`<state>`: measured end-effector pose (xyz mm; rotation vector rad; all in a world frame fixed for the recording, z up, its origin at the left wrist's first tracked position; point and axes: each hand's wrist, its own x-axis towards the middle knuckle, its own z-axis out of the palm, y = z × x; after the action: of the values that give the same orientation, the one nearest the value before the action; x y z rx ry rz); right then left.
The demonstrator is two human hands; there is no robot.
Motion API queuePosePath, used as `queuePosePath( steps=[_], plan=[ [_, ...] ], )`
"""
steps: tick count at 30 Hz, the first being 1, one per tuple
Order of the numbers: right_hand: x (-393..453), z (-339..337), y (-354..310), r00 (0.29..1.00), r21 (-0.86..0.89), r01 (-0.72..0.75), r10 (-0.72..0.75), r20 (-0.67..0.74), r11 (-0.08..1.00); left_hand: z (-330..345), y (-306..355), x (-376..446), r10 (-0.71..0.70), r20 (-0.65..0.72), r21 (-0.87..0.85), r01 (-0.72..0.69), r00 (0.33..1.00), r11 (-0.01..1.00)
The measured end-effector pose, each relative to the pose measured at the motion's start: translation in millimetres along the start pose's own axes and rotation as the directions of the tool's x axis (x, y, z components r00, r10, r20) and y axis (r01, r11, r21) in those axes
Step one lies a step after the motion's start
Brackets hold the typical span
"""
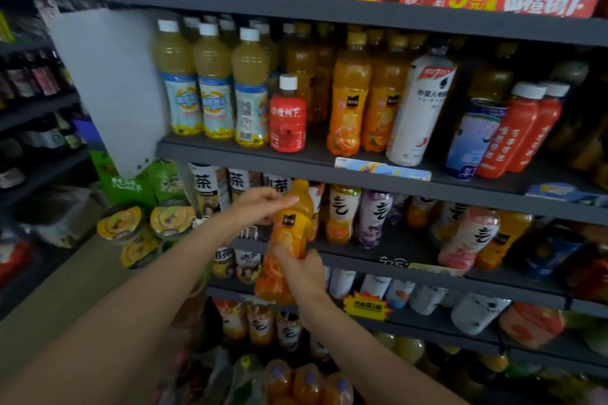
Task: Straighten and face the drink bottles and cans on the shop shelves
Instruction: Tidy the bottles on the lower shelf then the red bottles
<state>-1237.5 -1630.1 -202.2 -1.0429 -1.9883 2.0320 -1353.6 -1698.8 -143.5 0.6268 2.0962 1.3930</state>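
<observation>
Nearest the camera, both bare arms reach in from the bottom edge toward the orange juice bottle [289, 237], which is held in the air in front of the shelves rather than standing on one. The right hand [304, 273] wraps its fingers around the bottle's lower body; the left hand [260, 205] pinches it near the shoulder and cap. The bottle tilts slightly, its label turned toward the camera. It looks like smooth, waisted clear plastic filled with opaque orange liquid.

Judging by the shelves, the job is partly done. Behind the hands, the tea shelf [388, 258] carries white-labelled bottles along its left end, while toward its right end a pink bottle [467, 238] leans well off upright.

Farther up, the middle shelf [250, 156] shows three tall yellow bottles [214, 82] at its left end; two face forward, the third shows its barcode. Beside them stands a short red bottle [288, 115], then matching orange bottles [350, 102]. A white bottle [421, 108] tilts left, and red bottles [523, 128] near the right end slant too. These likely need righting.
</observation>
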Motion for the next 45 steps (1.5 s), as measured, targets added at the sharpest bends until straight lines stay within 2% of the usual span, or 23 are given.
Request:
queuePosePath(
  steps=[5,7,10,14,18,19,21,23,25,26,29,31,33,37,41,45],
  plan=[
    [-3.6,67.1,-4.5,0.989,-0.151,0.148,-0.147,0.020,0.977,-82.5,-24.9,-21.2,-0.201,0.092,-0.262,0.218,0.975,0.940],
    [-1.1,84.8,-8.9,0.971,-0.188,0.235,-0.237,0.010,0.954,-104.0,-30.9,-26.7,-0.218,0.148,-0.285,0.253,0.965,0.925],
    [5.6,103.7,-21.6,0.939,-0.199,0.329,-0.342,-0.033,0.923,-122.8,-22.0,-29.6,-0.181,0.180,-0.277,0.226,0.967,0.934],
    [14.3,105.7,-52.2,0.879,-0.208,0.447,-0.470,-0.076,0.870,-133.6,3.0,-21.1,-0.054,0.193,-0.272,0.106,0.980,0.956],
    [23.7,89.0,-92.1,0.746,-0.285,0.603,-0.653,-0.130,0.745,-135.6,41.0,-6.9,0.124,0.209,-0.324,-0.050,0.970,0.945],
    [25.6,83.3,-103.2,0.704,-0.295,0.638,-0.694,-0.152,0.712,-131.4,52.4,-4.9,0.146,0.205,-0.290,-0.083,0.968,0.954],
    [27.6,68.7,-128.5,0.631,-0.304,0.704,-0.762,-0.148,0.642,-116.6,73.8,-2.8,0.201,0.116,-0.079,-0.192,0.973,0.978],
    [31.8,46.8,-154.8,0.596,-0.347,0.743,-0.802,-0.044,0.572,-107.7,89.7,4.0,0.322,-0.034,0.044,-0.321,0.946,0.946],
    [40.7,20.3,-180.3,0.597,-0.468,0.728,-0.799,0.074,0.500,-111.1,104.6,9.8,0.397,-0.113,0.024,-0.397,0.911,0.917],
    [48.1,7.6,-188.9,0.613,-0.513,0.700,-0.787,0.074,0.497,-116.5,110.4,12.0,0.405,-0.130,0.005,-0.408,0.905,0.913],
    [72.7,-5.1,-200.7,0.694,-0.557,0.560,-0.714,-0.088,0.613,-127.2,121.0,16.3,0.395,-0.136,-0.010,-0.400,0.908,0.916],
    [88.3,10.9,-203.2,0.771,-0.562,0.488,-0.632,-0.081,0.668,-125.3,120.2,17.6,0.386,-0.117,0.058,-0.382,0.915,0.922],
    [100.7,26.2,-203.9,0.793,-0.566,0.435,-0.595,-0.127,0.701,-120.9,112.7,22.0,0.381,-0.133,0.151,-0.361,0.915,0.920],
    [107.1,23.5,-194.5,0.716,-0.602,0.437,-0.663,-0.216,0.668,-113.2,100.9,32.2,0.380,-0.167,0.218,-0.342,0.910,0.914],
    [93.3,0.5,-181.2,0.631,-0.503,0.522,-0.708,-0.316,0.689,-105.6,103.0,44.5,0.355,-0.169,0.224,-0.315,0.919,0.922],
    [70.3,-22.1,-183.3,0.542,-0.506,0.521,-0.725,-0.426,0.687,-75.8,110.4,59.2,0.403,-0.169,0.287,-0.346,0.900,0.893]
  ],
)
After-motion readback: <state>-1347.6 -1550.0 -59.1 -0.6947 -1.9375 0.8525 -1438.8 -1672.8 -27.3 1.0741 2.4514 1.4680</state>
